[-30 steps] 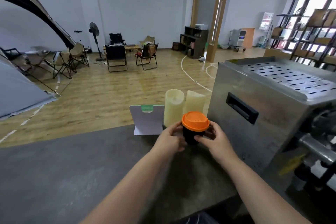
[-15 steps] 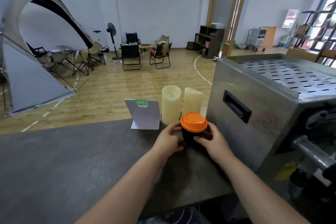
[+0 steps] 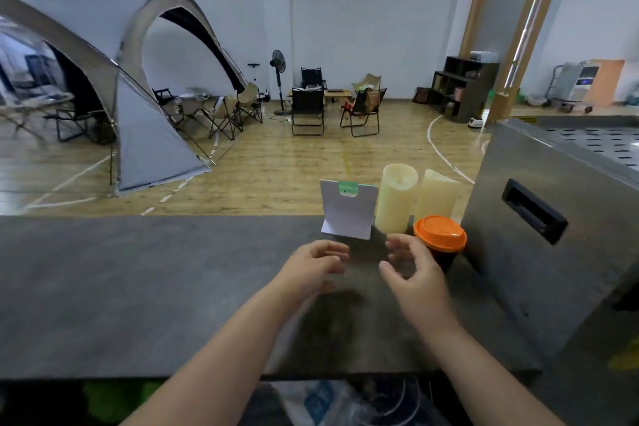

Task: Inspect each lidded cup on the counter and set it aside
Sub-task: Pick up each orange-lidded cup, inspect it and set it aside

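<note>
- Cup [image 3: 441, 247]: dark body, orange domed lid [image 3: 440, 233]. It stands upright on the grey counter [image 3: 138, 280], just past the right hand's fingertips, tucked against the steel appliance [image 3: 539, 252].
- Right hand [image 3: 413, 270]: fingers spread and curled, gripping nothing. Whether the fingertips touch the cup wall cannot be told; motion blur obscures them.
- Left hand [image 3: 316, 264]: loosely curled and empty, apart from the cup, on the far side of the right hand.
- Handling, judged: a light paper or thin plastic cup with soft walls that would buckle under a hard squeeze. Contents unknown, so treat as spillable.
- Hold point, judged: mid-wall below the lid rim, with opposed thumb and fingers; a pull on the lid may unseat it.
- Surroundings: two matt cream pillar candles [image 3: 394, 199] and a white card stand [image 3: 347, 209] sit beyond the fingertips. The counter is matt and mottled.
</note>
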Motion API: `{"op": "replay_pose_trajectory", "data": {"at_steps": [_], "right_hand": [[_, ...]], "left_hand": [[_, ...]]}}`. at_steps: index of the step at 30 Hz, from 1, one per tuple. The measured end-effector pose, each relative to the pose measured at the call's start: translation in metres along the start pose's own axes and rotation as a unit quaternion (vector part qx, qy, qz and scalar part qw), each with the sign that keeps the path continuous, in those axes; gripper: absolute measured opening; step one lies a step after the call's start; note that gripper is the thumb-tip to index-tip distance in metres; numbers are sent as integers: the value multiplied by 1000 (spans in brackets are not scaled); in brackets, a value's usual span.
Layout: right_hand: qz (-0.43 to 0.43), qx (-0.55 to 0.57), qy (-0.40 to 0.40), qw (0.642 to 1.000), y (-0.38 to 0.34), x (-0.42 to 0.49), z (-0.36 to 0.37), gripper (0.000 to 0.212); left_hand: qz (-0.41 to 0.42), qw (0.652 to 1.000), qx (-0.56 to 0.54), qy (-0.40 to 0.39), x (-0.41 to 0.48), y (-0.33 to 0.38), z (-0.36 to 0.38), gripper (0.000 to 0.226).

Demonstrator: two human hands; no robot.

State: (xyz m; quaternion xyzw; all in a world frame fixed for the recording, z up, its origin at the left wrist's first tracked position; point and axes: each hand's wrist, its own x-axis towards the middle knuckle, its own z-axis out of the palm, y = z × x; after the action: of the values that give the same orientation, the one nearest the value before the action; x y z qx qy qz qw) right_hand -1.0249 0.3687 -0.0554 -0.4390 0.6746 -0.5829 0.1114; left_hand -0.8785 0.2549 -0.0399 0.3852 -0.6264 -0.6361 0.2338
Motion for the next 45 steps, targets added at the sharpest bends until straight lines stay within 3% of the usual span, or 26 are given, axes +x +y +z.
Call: {"op": "replay_pose_trajectory", "data": {"at_steps": [3,6,17,23,29,36,45], "right_hand": [[5,8,-119,993,-35,-4,59,27],[5,21,-190,982,-67,-19,128,20],[9,78,-304,949,-224,-138,441,17],[-4,83,-335,938,-309,-188,578,20],[-5,58,-360,931,-342,-194,665,30],[19,16,-346,938,-346,-156,749,64],[40,-28,-347,936,-319,-107,842,89]], "left_hand": [[9,998,-2,57,-27,-5,-63,25],[16,993,-6,114,-62,-11,-137,25],[-3,954,23,299,-260,-72,-492,22],[-10,924,-5,381,-337,-95,-638,19],[5,926,1,378,-340,-96,-724,25],[3,956,2,294,-301,-108,-778,53],[58,949,145,275,-226,-95,-831,58]]}}
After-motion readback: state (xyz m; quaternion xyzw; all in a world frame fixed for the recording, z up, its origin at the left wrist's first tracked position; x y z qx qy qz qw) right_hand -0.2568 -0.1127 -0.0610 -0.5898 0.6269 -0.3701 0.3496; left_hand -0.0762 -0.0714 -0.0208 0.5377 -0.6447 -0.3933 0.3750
